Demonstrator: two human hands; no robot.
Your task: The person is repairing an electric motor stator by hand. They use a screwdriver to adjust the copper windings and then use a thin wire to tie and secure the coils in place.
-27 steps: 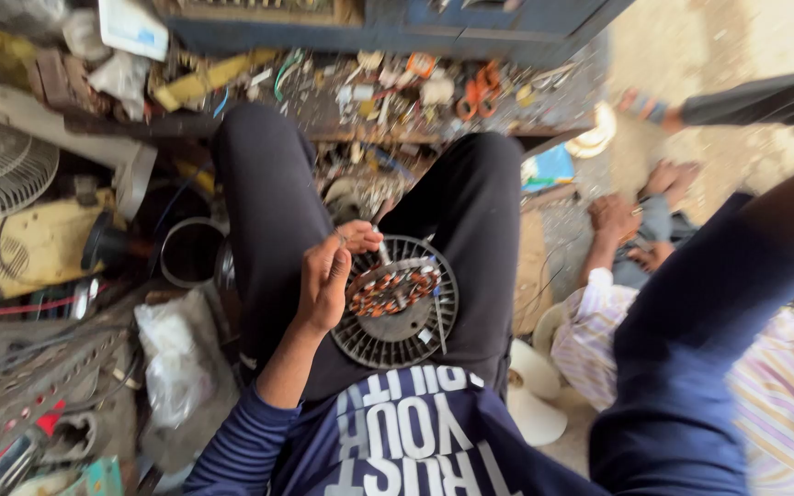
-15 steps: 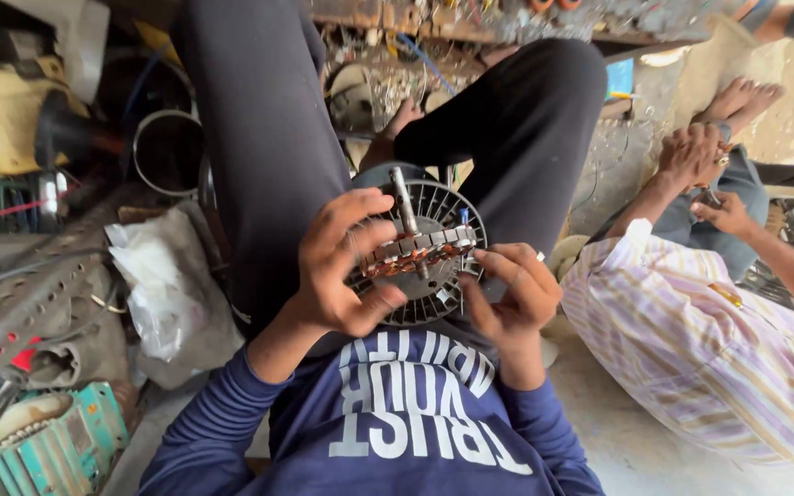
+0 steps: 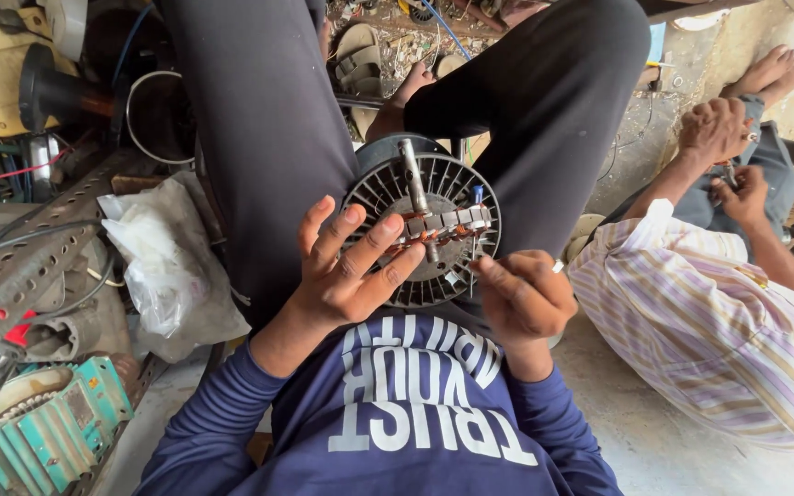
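A round grey fan motor (image 3: 434,207) with radial fins, copper windings and a steel shaft rests on my lap between my dark trouser legs. My left hand (image 3: 346,266) lies on its left side with fingers spread over the windings. My right hand (image 3: 518,294) is at the motor's lower right rim, fingers curled and pinched against its edge; whether something small is held there is hidden.
A person in a striped shirt (image 3: 700,312) sits close on my right, both hands (image 3: 723,152) busy. Left of me lie a crumpled plastic bag (image 3: 163,266), perforated metal bars (image 3: 20,276), a teal motor housing (image 3: 48,432) and cables. Sandals (image 3: 360,50) lie ahead.
The view has tilted down and closer. My right hand came in to the motor's lower right edge. My left hand stayed on the windings, its fingers spreading flatter.
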